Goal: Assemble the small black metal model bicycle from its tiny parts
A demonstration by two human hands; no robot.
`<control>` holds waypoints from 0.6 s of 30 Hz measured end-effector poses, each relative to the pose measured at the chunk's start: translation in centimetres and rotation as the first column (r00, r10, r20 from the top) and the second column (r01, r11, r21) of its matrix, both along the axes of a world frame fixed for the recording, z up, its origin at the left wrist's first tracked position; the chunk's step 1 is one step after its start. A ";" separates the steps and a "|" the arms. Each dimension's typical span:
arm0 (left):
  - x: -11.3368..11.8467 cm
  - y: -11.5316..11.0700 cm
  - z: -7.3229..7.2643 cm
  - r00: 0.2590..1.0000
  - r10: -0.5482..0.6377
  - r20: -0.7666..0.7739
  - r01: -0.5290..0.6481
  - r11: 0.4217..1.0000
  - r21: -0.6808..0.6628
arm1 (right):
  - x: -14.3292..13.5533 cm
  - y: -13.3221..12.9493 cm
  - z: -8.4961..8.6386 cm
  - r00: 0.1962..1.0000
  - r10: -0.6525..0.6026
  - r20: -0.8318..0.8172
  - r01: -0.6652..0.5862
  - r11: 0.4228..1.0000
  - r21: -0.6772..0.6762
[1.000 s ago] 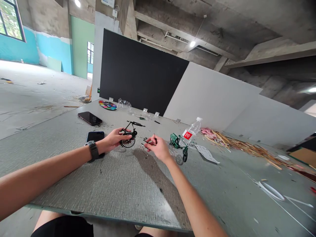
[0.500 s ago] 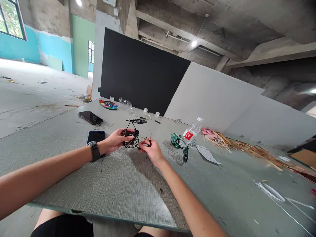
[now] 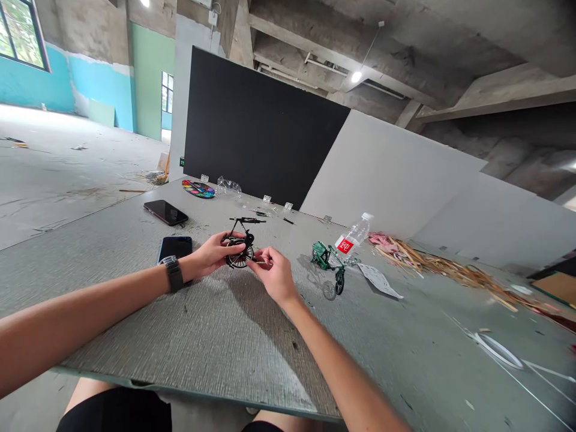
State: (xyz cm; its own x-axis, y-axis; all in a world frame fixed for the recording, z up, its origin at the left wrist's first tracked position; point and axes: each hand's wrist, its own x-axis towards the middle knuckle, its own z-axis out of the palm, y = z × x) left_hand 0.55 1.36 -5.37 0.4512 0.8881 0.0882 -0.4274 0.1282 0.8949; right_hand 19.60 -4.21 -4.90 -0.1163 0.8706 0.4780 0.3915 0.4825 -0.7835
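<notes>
"So, any writing you can read?"

"Red label (image 3: 345, 245) on the clear bottle (image 3: 360, 229), right, just beyond the green model bicycle (image 3: 321, 255); its white characters are too small for me."

"And the hands?"

"Left hand (image 3: 213, 253) pinches the black model bicycle (image 3: 249, 239) by its wheel, over the table (image 3: 202, 336). Right hand (image 3: 276, 276), just beside that wheel, has thumb and fingers together on a thin dark piece, mostly hidden."

Dark wristwatch (image 3: 173, 274), black shorts (image 3: 114, 411)
</notes>
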 end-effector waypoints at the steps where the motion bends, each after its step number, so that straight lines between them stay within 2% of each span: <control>1: 0.0 0.0 0.1 1.000 0.006 -0.001 -0.006 1.000 -0.006 | 0.0 -0.1 0.1 0.998 -0.019 0.055 0.016 0.999 0.051; 4: 0.0 -0.1 0.3 0.999 0.032 -0.002 -0.032 0.999 -0.036 | 0.2 -0.2 0.3 0.968 -0.071 0.241 0.028 0.983 0.180; 7: 0.1 0.0 0.4 0.999 0.045 0.017 -0.044 0.997 -0.059 | 0.3 -0.3 0.4 0.930 -0.082 0.358 -0.001 0.974 0.226; 13: 0.1 0.5 0.0 0.998 0.044 0.043 -0.042 0.997 -0.060 | 0.8 -0.1 0.4 0.910 -0.036 0.412 -0.067 0.970 0.232; 18: 0.0 0.9 -0.5 0.997 0.058 -0.047 -0.060 0.997 -0.045 | 1.0 -0.3 0.6 0.915 -0.050 0.401 -0.058 0.966 0.254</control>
